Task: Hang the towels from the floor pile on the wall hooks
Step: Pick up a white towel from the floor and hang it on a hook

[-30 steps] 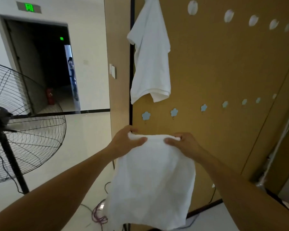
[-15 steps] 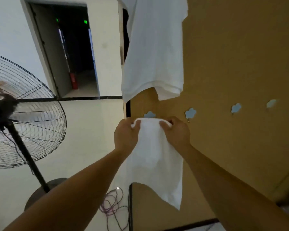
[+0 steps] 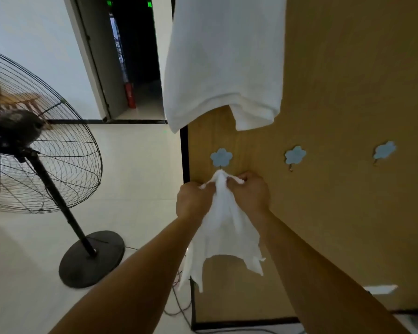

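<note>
A small white towel hangs bunched between both hands against the tan wooden wall panel. My left hand grips its top edge from the left, and my right hand grips it from the right. The towel's peak sits right under the leftmost blue flower-shaped hook. Two more blue flower hooks stand bare to the right in the same row. A larger white towel hangs from above, its lower edge just over the hooks.
A black standing fan with a round base stands on the pale floor at left. A dark open doorway with a red extinguisher lies behind. Cables trail on the floor by the panel's left edge.
Both hands have brought the towel's top edge together into a bunch and raised it up to the leftmost blue hook. The view has moved closer to the wall.
</note>
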